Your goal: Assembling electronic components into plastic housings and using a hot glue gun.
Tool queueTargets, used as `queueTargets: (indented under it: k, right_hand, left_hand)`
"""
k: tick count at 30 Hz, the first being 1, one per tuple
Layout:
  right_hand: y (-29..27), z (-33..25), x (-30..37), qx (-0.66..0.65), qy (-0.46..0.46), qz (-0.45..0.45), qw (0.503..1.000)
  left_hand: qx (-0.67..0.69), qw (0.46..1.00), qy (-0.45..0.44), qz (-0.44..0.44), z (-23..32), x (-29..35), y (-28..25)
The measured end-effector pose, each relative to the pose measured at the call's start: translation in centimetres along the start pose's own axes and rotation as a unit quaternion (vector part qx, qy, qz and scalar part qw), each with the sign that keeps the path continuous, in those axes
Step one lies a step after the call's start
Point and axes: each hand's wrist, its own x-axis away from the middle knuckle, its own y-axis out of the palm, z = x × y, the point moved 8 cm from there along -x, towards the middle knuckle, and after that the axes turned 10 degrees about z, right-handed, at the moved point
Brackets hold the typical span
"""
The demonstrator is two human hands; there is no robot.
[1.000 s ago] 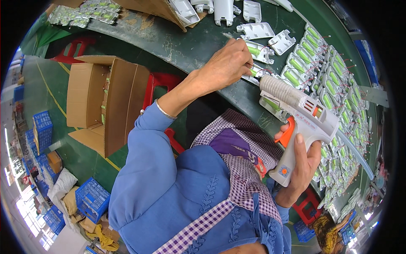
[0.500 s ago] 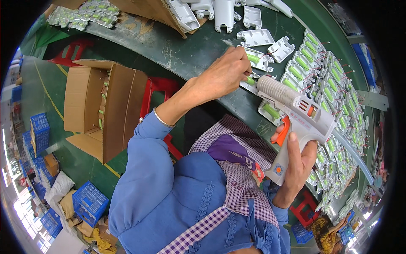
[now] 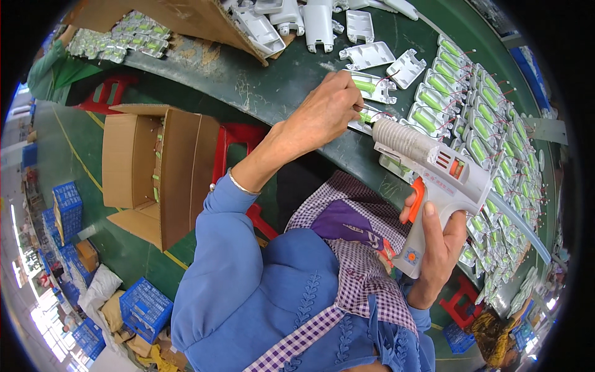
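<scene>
My right hand grips a white hot glue gun by its handle, fingers at the orange trigger. The ridged front of the gun points left, and a glue stick trails from its rear. Just ahead of the gun lies a white plastic shell with a green battery cell, partly covered by my left hand. That hand is pinched closed at the shell's edge; whatever is between its fingertips is hidden. Beyond it sits another shell with a green cell. Beneath the gun, a third shell shows partly.
Rows of shells with green cells and thin wires cover the right of the dark green bench. Loose white shells and a cardboard box stand at the back. An open carton sits by a red stool on the left.
The whole view has shifted slightly. The gun's front sits a little closer to my left fingertips. Both hands keep nearly the same pose.
</scene>
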Motion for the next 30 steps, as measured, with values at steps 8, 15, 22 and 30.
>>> queueTargets:
  k: [8,15,22,30]
  right_hand:
    - [-1.0,-1.8,0.9,-0.095,-0.017,0.053,0.994]
    - [-2.1,-1.3,0.5,-0.113,-0.011,-0.008,0.993]
    - [-4.8,-3.1,1.2,-0.245,-0.062,0.053,0.966]
    - [-15.5,-7.4,4.2,-0.19,-0.301,0.303,0.884]
  left_hand:
    - [-0.102,0.992,0.043,0.063,0.5,-1.2,0.3]
    - [-0.134,0.99,0.05,-0.013,-0.4,-1.5,0.3]
    - [-0.138,0.987,0.083,0.007,2.1,-1.2,-0.2]
    - [-0.032,0.955,0.288,-0.067,14.7,-11.0,10.5]
